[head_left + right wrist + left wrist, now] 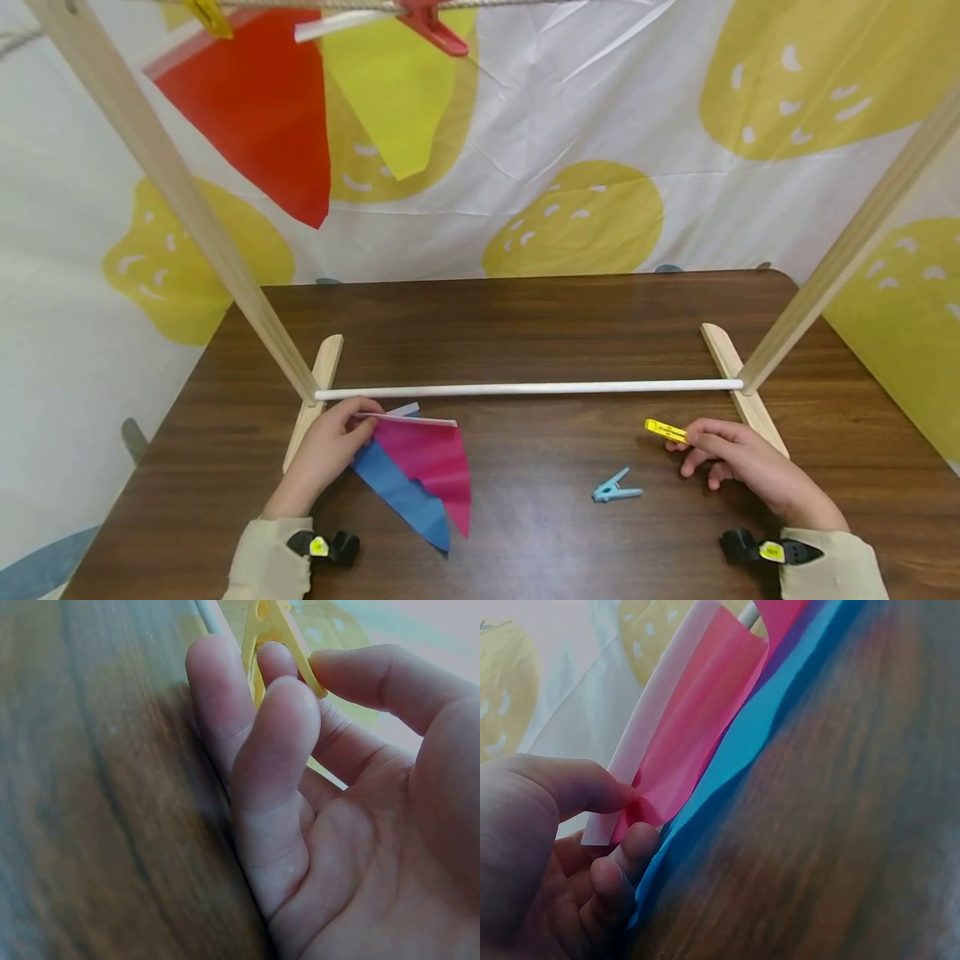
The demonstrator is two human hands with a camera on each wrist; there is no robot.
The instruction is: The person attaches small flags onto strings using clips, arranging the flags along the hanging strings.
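My left hand (330, 446) pinches a pink pennant (435, 454) by the end of its white top strip, thumb on one face and fingers behind. Under it a blue pennant (405, 492) lies on the table, partly covered by the pink one. In the left wrist view the thumb presses the pink pennant (697, 712) near its corner, with the blue pennant (727, 757) just beyond. On the right, my right hand (738, 462) holds a yellow clothespin (664, 431) by its handle ends; the right wrist view shows the yellow clothespin (274, 630) between thumb and fingers.
A light blue clothespin (617, 487) lies between the hands. Behind, a white rod (525, 389) joins two wooden posts. Overhead, a rope carries a red pennant (262, 108) and a yellow pennant (397, 92), with a red clothespin (433, 25) and another yellow clothespin (210, 17).
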